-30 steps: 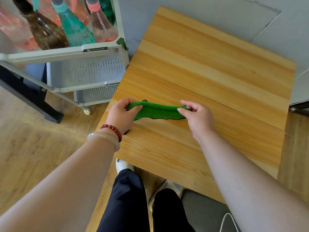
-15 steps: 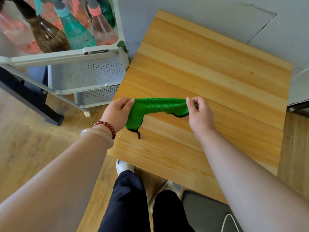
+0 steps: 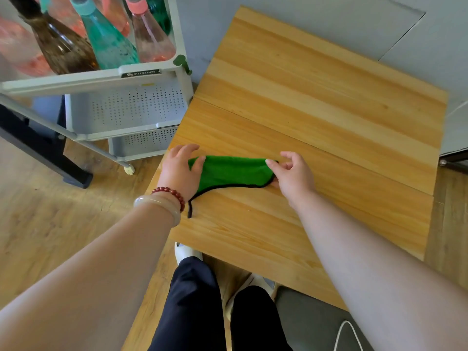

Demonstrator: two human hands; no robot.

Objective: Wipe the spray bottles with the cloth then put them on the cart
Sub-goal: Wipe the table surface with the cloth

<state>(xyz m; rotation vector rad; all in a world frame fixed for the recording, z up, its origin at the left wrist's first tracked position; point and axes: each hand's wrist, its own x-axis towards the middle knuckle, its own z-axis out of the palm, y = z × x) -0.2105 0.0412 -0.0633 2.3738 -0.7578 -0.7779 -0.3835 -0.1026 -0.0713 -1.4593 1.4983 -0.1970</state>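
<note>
Looked down on a light wooden table (image 3: 316, 110) set against a grey wall (image 3: 329, 16), over a wood-patterned floor (image 3: 38, 236). Found the green cloth (image 3: 233, 171), black-hemmed, lying on the near half of that table, folded into a strip and drawn out between the two hands. Saw the right hand (image 3: 293, 176) pinching the right end between forefinger and thumb, other fingers curled in. Saw the left hand (image 3: 178, 173) lying over the left end, thumb pressed onto the fabric, fingers loosely stretched past the far fold. Could not tell whether anything was gripped beneath the palm, as that end ran out of sight under hand and wrist. Noted a red bead bracelet (image 3: 169, 192) and a pale bangle (image 3: 159, 203) on that wrist.

Found the spray bottles (image 3: 101, 54) upright and crowded in the top tray of the grey cart (image 3: 141, 74) just left of the table: a brown bottle (image 3: 60, 46), a teal bottle (image 3: 111, 44) and a pink bottle (image 3: 152, 44) in front, a dark green bottle (image 3: 158, 13) and more pinkish ones behind. Lost every spray head beyond the upper edge of the view. Made out two perforated trays lower down, insides mostly hidden.

Had been held clear of the wood half a second before, left corner dangling. Lay flat on the table now, hem trailing toward the near edge.
</note>
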